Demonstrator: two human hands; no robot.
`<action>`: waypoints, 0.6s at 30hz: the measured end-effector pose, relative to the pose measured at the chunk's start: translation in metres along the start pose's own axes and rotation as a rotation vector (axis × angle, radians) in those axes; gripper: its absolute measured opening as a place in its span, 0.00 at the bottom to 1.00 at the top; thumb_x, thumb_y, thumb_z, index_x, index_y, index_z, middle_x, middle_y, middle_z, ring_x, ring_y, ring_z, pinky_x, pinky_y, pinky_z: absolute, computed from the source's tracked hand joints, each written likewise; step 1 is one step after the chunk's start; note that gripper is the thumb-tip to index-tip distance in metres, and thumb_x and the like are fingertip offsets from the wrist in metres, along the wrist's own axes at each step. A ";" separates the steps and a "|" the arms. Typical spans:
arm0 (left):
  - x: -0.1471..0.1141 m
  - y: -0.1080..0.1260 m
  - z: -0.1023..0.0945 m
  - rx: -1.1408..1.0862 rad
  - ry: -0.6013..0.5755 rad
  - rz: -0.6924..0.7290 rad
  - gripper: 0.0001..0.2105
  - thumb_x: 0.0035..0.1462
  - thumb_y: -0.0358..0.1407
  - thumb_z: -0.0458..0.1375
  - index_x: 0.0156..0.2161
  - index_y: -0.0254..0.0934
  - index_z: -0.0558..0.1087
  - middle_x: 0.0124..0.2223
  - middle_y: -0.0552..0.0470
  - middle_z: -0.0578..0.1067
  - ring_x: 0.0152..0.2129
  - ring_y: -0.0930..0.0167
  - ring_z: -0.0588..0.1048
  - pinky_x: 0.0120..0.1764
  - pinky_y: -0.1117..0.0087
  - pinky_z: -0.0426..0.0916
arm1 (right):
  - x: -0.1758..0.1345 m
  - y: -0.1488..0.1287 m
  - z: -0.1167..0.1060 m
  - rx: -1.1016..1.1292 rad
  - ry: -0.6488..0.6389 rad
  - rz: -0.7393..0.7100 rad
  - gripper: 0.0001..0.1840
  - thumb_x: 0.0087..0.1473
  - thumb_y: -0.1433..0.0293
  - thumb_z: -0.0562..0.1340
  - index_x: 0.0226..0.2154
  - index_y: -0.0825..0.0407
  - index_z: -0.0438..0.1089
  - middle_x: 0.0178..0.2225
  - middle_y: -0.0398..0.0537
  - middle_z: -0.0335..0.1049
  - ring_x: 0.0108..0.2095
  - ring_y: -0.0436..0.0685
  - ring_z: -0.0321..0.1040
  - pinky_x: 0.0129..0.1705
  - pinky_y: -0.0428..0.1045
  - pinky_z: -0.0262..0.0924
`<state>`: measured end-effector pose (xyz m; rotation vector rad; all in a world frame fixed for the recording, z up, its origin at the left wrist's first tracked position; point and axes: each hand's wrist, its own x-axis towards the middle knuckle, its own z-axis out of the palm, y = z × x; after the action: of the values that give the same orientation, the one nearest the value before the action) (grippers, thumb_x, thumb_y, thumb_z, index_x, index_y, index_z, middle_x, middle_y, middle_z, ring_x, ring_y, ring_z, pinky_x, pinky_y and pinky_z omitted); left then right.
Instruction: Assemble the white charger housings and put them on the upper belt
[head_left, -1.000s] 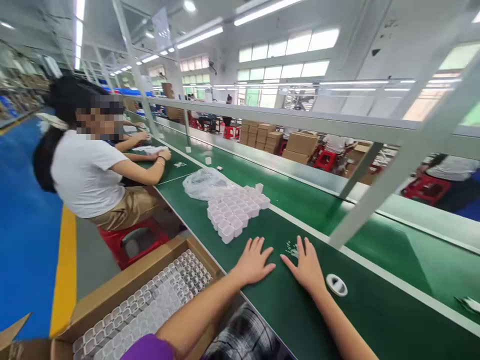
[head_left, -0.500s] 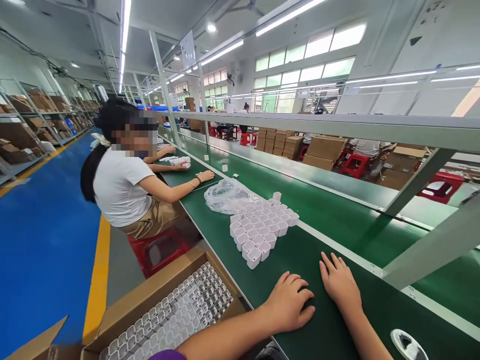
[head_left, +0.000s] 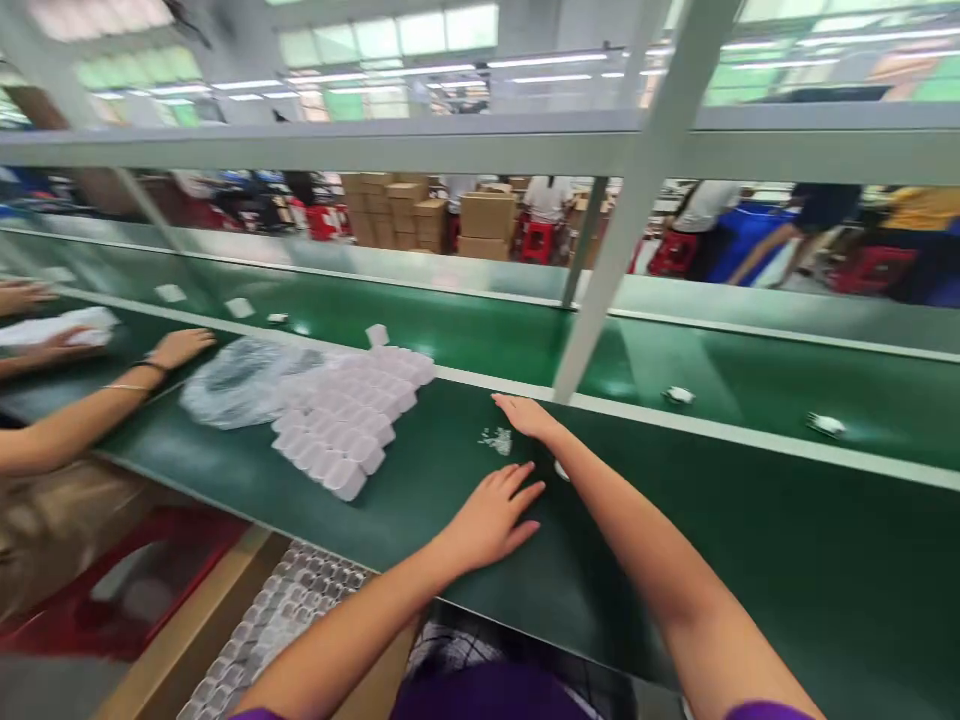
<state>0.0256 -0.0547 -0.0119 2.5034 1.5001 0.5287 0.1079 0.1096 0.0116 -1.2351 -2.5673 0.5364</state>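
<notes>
My left hand [head_left: 489, 515] rests on the green work surface [head_left: 420, 560], palm down with its fingers spread and nothing in it. Farther out, my right hand [head_left: 525, 415] reaches toward the white strip, fingers stretched out and apparently empty. Between the two hands lies a small heap of tiny white pieces [head_left: 497, 440], too small to name. A round white object [head_left: 561, 470] is partly hidden by my right forearm. To the left of my hands stand white plastic cups [head_left: 341, 420] in a close-packed group, blurred by motion.
A clear plastic bag [head_left: 240, 380] lies beside the cups, near a co-worker's hand [head_left: 184, 345]. Below the edge, an open carton [head_left: 217, 590] holds rows of cups. A metal post [head_left: 622, 220] rises past the strip. White parts [head_left: 679, 395] sit on the green belt.
The view has swung to the right. My right hand has moved outward, near the tiny white pieces. My left hand stays spread over the work surface.
</notes>
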 end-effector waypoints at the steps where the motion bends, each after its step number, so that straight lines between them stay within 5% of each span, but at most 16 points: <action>1: 0.009 0.001 0.002 0.022 -0.015 0.021 0.24 0.61 0.40 0.55 0.62 0.37 0.62 0.66 0.39 0.58 0.62 0.56 0.60 0.60 0.51 0.60 | 0.000 0.006 -0.007 0.011 -0.024 0.018 0.24 0.68 0.66 0.44 0.43 0.52 0.76 0.47 0.51 0.76 0.49 0.57 0.71 0.51 0.50 0.63; 7: 0.042 -0.008 0.030 0.143 -0.003 0.114 0.23 0.63 0.45 0.51 0.57 0.33 0.67 0.59 0.35 0.69 0.59 0.52 0.65 0.58 0.44 0.60 | -0.024 -0.008 -0.022 0.091 -0.088 0.067 0.16 0.66 0.67 0.54 0.38 0.54 0.76 0.44 0.48 0.77 0.45 0.55 0.73 0.44 0.45 0.65; 11: 0.049 -0.049 0.050 0.185 0.146 0.263 0.24 0.63 0.48 0.46 0.52 0.32 0.71 0.53 0.36 0.74 0.53 0.52 0.71 0.54 0.46 0.65 | -0.010 -0.010 -0.025 0.167 -0.092 0.160 0.05 0.54 0.65 0.67 0.33 0.49 0.76 0.36 0.37 0.79 0.37 0.51 0.74 0.33 0.40 0.63; 16: 0.071 -0.089 0.063 0.154 0.210 0.469 0.28 0.61 0.52 0.43 0.49 0.30 0.70 0.50 0.34 0.75 0.49 0.51 0.74 0.50 0.49 0.69 | 0.007 0.014 -0.024 0.361 -0.221 0.071 0.08 0.47 0.67 0.72 0.24 0.51 0.73 0.28 0.35 0.77 0.32 0.50 0.73 0.30 0.39 0.62; 18: 0.082 -0.084 0.063 0.137 0.198 0.465 0.27 0.60 0.52 0.44 0.50 0.30 0.70 0.50 0.34 0.75 0.48 0.50 0.74 0.50 0.48 0.69 | 0.002 0.014 -0.021 0.370 -0.122 0.042 0.12 0.50 0.65 0.70 0.20 0.49 0.72 0.23 0.29 0.74 0.30 0.48 0.72 0.29 0.38 0.62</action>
<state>0.0173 0.0596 -0.0803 2.9990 1.0284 0.7857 0.1241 0.1235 0.0251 -1.1562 -2.3901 1.0692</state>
